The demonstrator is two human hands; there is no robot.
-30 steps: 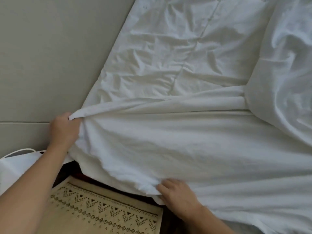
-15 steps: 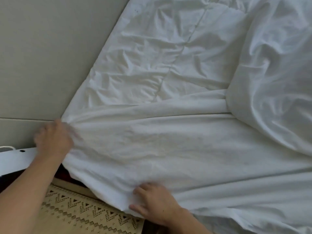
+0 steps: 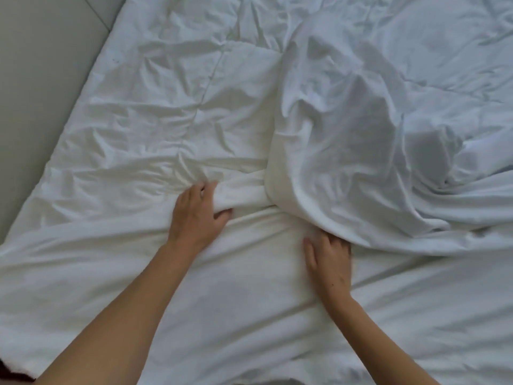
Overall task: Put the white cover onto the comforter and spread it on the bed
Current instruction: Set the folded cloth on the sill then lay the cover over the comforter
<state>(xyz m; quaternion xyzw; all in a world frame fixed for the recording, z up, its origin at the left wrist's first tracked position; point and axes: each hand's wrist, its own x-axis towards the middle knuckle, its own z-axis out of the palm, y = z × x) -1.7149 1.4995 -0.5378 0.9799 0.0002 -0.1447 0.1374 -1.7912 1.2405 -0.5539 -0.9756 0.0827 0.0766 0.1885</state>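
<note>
Both hands have left the near-left corner of the bedding and come inward to the middle of the bed, and the patterned rug is gone from view. Left hand [image 3: 195,215] grips a rolled fold of the white cover [image 3: 241,301], fingers curled over it and thumb tucked beneath. Right hand [image 3: 329,261] rests flat beside it, fingers loosely spread, tips under the edge of a bunched heap of cover [image 3: 347,129]. Quilted comforter [image 3: 166,101] lies exposed beyond the fold, its left edge running beside the grey wall [image 3: 41,65]. Smooth cover stretches toward the near edge, open on either side of the arms.
</note>
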